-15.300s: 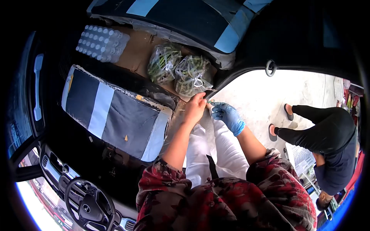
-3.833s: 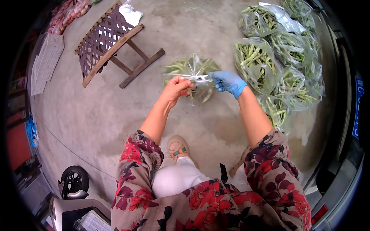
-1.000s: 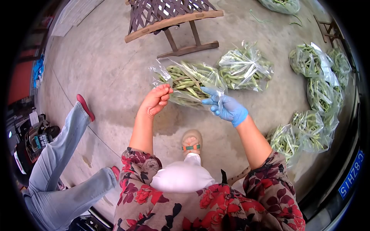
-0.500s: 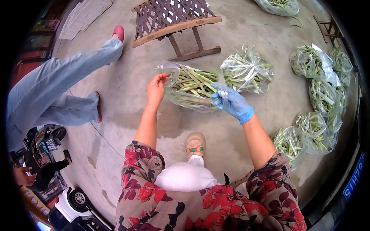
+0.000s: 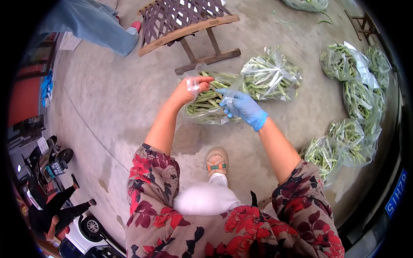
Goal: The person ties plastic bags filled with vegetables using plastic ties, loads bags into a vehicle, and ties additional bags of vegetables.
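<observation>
On the concrete floor in front of me lies a clear plastic bag (image 5: 208, 115) of long green beans (image 5: 206, 101). My left hand (image 5: 189, 90) is bare and at the bag's left side; a strip of the plastic wraps across it and its fingers bend toward the right. In a blue glove, my right hand (image 5: 243, 107) grips the bag's other side, with plastic bunched at its curled fingers. The two hands are close together above the beans. Just behind the right hand, a tied bag of beans (image 5: 273, 75) touches the first.
A wooden folding stool (image 5: 189, 30) with a woven strap seat stands beyond the bag. Several filled bean bags (image 5: 361, 99) line the right side by a vehicle's blue plate (image 5: 396, 193). A person's jeans leg (image 5: 103, 32) is at the upper left; another person (image 5: 56, 215) is lower left.
My left hand has moved right and inward, and plastic now crosses it. My right hand has shifted slightly left. The person in jeans has stepped farther away, toward the upper left.
</observation>
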